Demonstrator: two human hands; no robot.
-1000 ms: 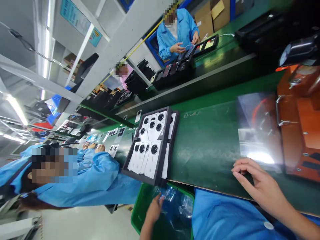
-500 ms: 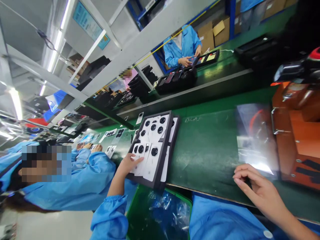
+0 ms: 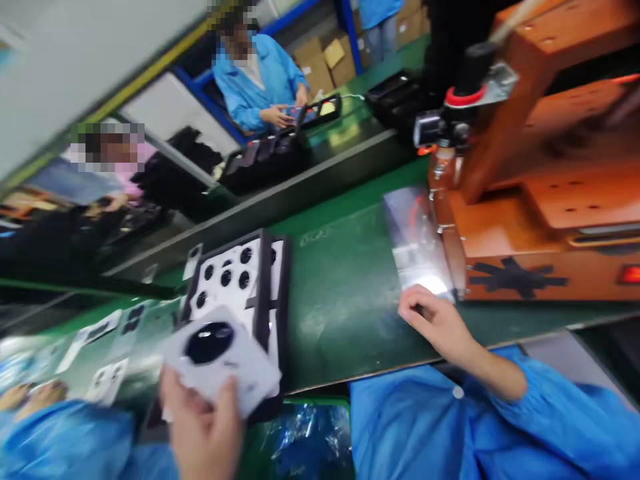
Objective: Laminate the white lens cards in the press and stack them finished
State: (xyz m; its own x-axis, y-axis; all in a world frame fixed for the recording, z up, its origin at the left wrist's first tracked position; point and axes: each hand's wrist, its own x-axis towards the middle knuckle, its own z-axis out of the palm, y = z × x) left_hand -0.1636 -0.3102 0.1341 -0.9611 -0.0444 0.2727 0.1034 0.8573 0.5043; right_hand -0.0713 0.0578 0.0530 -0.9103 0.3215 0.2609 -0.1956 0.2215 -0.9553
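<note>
My left hand [image 3: 203, 420] grips a white phone back cover [image 3: 217, 350] with a large round black camera patch. It is raised and tilted above the near part of a dark tray [image 3: 263, 287], and motion blurs it. Whether one cover or more is in the grip, I cannot tell. More white covers [image 3: 227, 267] lie overlapping in the tray's far section. Another dark tray [image 3: 284, 287] shows beneath, its covers partly hidden. At the right, my right hand [image 3: 440, 327] hangs loosely curled over the green bench, closed with nothing visible in it, near a clear plastic sheet [image 3: 413, 233].
An orange machine [image 3: 540, 247] stands on the green bench [image 3: 340, 287] at the right. Below the bench edge is a green bin [image 3: 345, 403] with clear plastic in it. A co-worker's hands [image 3: 45, 397] are at far left; another person [image 3: 265, 80] sits across.
My left hand has lifted a white cover out of the tray and brought it closer to the camera. The view has swung right, showing more of the orange machine. My right hand stays curled.
</note>
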